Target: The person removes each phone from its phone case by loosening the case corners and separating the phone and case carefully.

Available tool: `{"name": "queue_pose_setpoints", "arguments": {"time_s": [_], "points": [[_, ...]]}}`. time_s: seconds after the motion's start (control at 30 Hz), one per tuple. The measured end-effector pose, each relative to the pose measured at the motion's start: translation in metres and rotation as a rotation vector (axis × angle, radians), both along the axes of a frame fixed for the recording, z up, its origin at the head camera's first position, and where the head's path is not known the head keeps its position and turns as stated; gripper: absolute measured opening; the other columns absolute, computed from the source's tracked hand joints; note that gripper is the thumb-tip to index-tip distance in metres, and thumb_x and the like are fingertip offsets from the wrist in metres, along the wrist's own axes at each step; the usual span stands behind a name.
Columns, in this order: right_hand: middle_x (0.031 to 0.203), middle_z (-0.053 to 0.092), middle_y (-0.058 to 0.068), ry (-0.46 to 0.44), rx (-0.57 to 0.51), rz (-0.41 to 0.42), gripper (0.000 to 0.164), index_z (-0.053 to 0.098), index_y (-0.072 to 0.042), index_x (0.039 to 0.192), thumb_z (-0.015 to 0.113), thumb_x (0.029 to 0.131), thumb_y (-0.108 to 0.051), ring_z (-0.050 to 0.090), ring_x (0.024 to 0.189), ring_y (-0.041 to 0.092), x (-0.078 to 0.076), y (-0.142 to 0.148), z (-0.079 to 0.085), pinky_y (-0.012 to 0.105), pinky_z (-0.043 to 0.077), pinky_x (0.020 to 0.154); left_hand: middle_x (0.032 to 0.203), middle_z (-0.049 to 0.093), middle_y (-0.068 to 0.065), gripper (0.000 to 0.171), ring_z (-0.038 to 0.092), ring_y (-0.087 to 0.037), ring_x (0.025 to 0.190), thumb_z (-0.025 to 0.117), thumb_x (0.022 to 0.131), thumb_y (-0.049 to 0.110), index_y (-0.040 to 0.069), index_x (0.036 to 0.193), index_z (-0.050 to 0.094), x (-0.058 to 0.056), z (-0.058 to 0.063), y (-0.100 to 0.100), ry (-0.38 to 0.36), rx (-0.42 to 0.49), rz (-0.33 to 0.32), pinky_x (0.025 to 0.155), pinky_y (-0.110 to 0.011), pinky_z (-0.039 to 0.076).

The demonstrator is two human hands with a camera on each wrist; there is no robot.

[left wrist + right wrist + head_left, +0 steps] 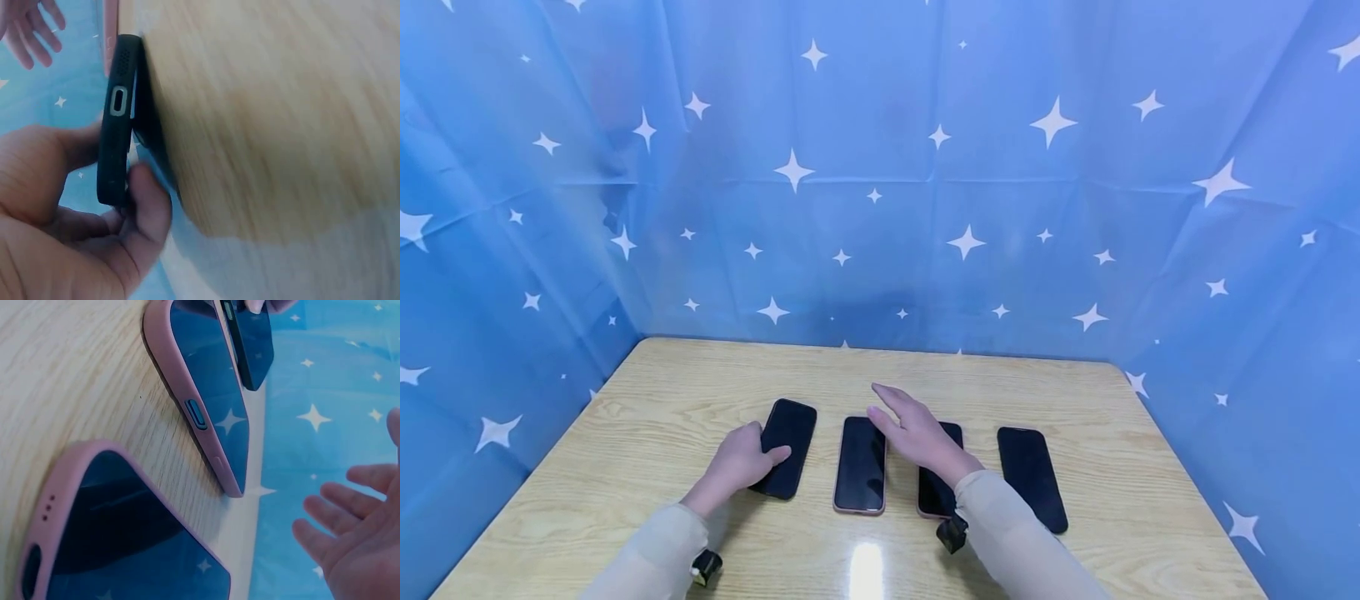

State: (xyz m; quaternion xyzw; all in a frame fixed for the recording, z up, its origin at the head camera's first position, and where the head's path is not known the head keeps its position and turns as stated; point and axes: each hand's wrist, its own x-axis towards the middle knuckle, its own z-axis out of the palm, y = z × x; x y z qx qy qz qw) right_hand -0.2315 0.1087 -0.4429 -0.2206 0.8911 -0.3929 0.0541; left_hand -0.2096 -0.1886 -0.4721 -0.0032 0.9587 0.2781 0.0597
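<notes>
From where I sit at the monitor, a blue curtain with white stars (880, 108) lines the back and both sides of the wooden table (677, 375). At the left, a pale sleeve (651, 550) with a small black wrist camera (706, 567) at its cuff leads to the left hand (739, 460). That hand pinches the leftmost phone (792, 442) by its left long edge, thumb over the dark screen and fingers curled underneath. My left wrist view shows the black case of this phone with its port end toward me, tilted up from the tabletop on the hand's side; the shadow below is murky, so I can't tell how much of it touches the wood.

Just to its right, the second phone (860, 467), in a pink case, lies flat with its screen up. Next I see the right hand (917, 429), open above the table with its fingers extended and apart, holding nothing. Its forearm partly covers my view of the third phone (934, 493), also pink-cased and face up. Farthest right, the fourth phone (1028, 467), dark-screened, lies at a slant, with the right sleeve (1026, 542) overlapping its lower left side.
</notes>
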Motion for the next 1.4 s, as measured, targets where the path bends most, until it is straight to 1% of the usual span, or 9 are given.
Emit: {"name": "queue_pose_setpoints", "arguments": {"time_s": [0.07,0.13,0.27,0.43,0.6,0.8,1.0,1.13,1.4], "points": [[0.165,0.034,0.018,-0.004,-0.004,0.003,0.060,0.035,-0.011,0.161,0.043,0.111,-0.045,0.031,0.152,0.037,0.000,0.000,0.000,0.057,0.030,0.121,0.082,0.059,-0.017,0.033,0.059,-0.030,0.074,0.070,0.099,0.024,-0.007,0.093,0.057,-0.001,0.001,0.000,0.017,0.075,0.009,0.064,-0.040,0.049],[0.164,0.035,0.019,-0.003,-0.009,-0.001,0.060,0.036,-0.009,0.160,0.043,0.111,-0.044,0.031,0.152,0.038,-0.001,0.000,0.000,0.058,0.030,0.120,0.070,0.046,-0.007,0.031,0.047,-0.023,0.064,0.068,0.100,0.018,0.004,0.082,0.048,0.000,0.005,0.000,0.044,0.135,0.008,0.058,-0.034,0.039],[0.163,0.037,0.018,-0.002,-0.017,-0.011,0.059,0.038,-0.009,0.159,0.044,0.111,-0.042,0.033,0.151,0.038,-0.002,-0.001,0.000,0.057,0.030,0.121,0.068,0.041,-0.003,0.029,0.043,-0.019,0.062,0.066,0.100,0.013,0.007,0.081,0.044,0.001,0.013,0.002,0.118,0.184,-0.008,0.058,-0.032,0.036],[0.161,0.041,0.017,0.008,-0.039,-0.015,0.057,0.041,-0.008,0.158,0.044,0.111,-0.041,0.036,0.150,0.037,-0.004,-0.002,0.000,0.057,0.032,0.120,0.074,0.046,-0.004,0.021,0.040,-0.017,0.059,0.067,0.100,0.012,0.006,0.089,0.050,0.003,0.022,0.007,0.175,0.238,0.002,0.057,-0.031,0.035],[0.158,0.046,0.015,0.009,-0.094,-0.004,0.054,0.043,-0.006,0.156,0.047,0.111,-0.036,0.044,0.145,0.034,-0.006,-0.004,0.003,0.054,0.038,0.117,0.090,0.062,-0.010,0.014,0.050,-0.018,0.067,0.069,0.098,0.008,0.004,0.094,0.057,0.007,0.031,0.020,0.241,0.316,-0.006,0.066,-0.034,0.044],[0.143,0.060,0.017,0.023,-0.180,-0.028,0.047,0.050,-0.003,0.150,0.051,0.110,-0.028,0.060,0.128,0.032,-0.008,-0.006,0.008,0.050,0.050,0.106,0.088,0.066,-0.007,0.014,0.066,-0.027,0.093,0.075,0.093,0.005,0.005,0.094,0.061,0.009,0.031,0.041,0.317,0.394,-0.031,0.076,-0.037,0.053],[0.124,0.071,0.017,-0.039,-0.259,-0.104,0.043,0.056,-0.001,0.145,0.051,0.111,-0.026,0.072,0.107,0.030,-0.010,-0.006,0.008,0.047,0.057,0.096,0.087,0.062,-0.004,0.016,0.068,-0.032,0.107,0.075,0.093,0.003,0.006,0.093,0.060,0.011,0.026,0.059,0.323,0.500,-0.071,0.079,-0.037,0.058],[0.106,0.074,0.016,-0.063,-0.316,-0.126,0.038,0.060,0.002,0.138,0.050,0.111,-0.023,0.074,0.095,0.029,-0.013,-0.006,0.007,0.048,0.058,0.092,0.087,0.062,-0.003,0.016,0.068,-0.030,0.107,0.074,0.093,0.000,0.005,0.093,0.059,0.012,0.025,0.068,0.309,0.571,-0.100,0.075,-0.032,0.060],[0.086,0.070,0.016,-0.099,-0.473,-0.151,0.026,0.065,0.006,0.105,0.051,0.110,-0.016,0.072,0.078,0.032,-0.017,-0.005,0.005,0.044,0.062,0.077,0.089,0.063,-0.006,0.015,0.070,-0.027,0.100,0.072,0.094,-0.002,0.004,0.095,0.059,0.013,0.026,0.082,0.276,0.644,-0.137,0.072,-0.030,0.061]]}}
